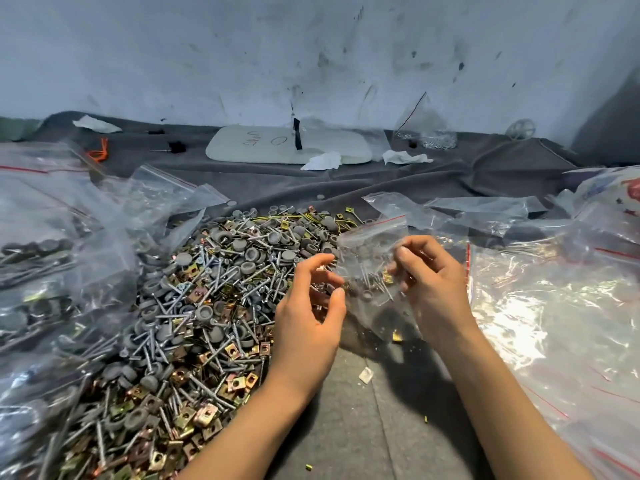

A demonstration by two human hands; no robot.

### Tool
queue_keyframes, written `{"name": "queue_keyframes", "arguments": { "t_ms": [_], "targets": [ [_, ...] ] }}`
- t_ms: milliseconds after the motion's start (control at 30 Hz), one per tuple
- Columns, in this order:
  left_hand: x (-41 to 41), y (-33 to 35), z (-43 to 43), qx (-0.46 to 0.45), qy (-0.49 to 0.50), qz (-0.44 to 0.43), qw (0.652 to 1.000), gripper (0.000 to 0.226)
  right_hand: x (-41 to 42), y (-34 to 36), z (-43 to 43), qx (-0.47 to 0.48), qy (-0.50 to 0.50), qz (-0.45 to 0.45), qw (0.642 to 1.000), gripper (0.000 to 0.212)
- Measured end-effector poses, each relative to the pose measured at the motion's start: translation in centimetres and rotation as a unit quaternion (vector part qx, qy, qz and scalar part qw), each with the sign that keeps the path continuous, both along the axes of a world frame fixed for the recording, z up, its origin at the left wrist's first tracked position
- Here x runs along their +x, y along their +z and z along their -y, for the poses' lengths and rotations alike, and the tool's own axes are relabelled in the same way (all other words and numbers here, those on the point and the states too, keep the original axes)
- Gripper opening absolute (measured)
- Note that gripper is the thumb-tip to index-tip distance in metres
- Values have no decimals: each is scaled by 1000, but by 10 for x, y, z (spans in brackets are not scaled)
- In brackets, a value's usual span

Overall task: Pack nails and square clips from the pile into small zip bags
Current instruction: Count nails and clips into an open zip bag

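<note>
Above the tabletop (363, 427), the left hand (311, 306) was half curled round a few nails (320, 291). The part-filled zip bag (370, 258) was pinched in the right hand (429, 282), right of the pile (207, 306). Risk noted: pieces could be spilled past the slack mouth, or the film pierced.

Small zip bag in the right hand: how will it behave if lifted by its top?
Likely floppy: the thin clear film of the small zip bag is creased where the right hand pinches it. Probably bottom-heavy, since the nails sit low inside. Their points might poke through.
</note>
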State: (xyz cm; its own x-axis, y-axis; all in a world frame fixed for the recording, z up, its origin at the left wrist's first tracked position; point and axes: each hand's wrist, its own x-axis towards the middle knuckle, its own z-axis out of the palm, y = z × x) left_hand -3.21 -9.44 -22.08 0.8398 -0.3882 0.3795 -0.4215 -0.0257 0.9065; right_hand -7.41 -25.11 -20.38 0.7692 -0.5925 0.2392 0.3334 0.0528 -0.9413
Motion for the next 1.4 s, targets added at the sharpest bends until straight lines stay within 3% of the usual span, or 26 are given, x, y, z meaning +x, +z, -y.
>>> {"name": "queue_keyframes", "arguments": {
  "t_ms": [233,367,533,700,900,1067,1200,1267,1400],
  "targets": [
    [2,4,-2,65,46,126,989,41,-5,6,-4,52,99,-56,992,11],
    [1,5,-1,69,14,112,991,44,-7,6,-4,28,136,-80,987,8],
    [5,6,-3,69,76,116,988,44,-8,7,2,56,163,-106,979,11],
    [5,8,-3,84,58,123,987,46,-9,3,8,74,199,-122,970,6],
    [7,6,-5,28,50,108,993,28,-6,0,9,92,200,-123,968,7],
    [10,10,-5,29,-5,163,986,12,-4,-3,10,102,140,-172,970,23],
    [6,11,-5,5,-82,107,991,8,-1,-11,11,73,112,-258,957,16],
    [4,12,-4,-11,-126,42,991,8,-1,-12,11,43,120,-273,953,8],
    [3,17,-5,-76,-178,-85,977,10,0,-13,12,4,143,-286,947,13]
  ]
}}
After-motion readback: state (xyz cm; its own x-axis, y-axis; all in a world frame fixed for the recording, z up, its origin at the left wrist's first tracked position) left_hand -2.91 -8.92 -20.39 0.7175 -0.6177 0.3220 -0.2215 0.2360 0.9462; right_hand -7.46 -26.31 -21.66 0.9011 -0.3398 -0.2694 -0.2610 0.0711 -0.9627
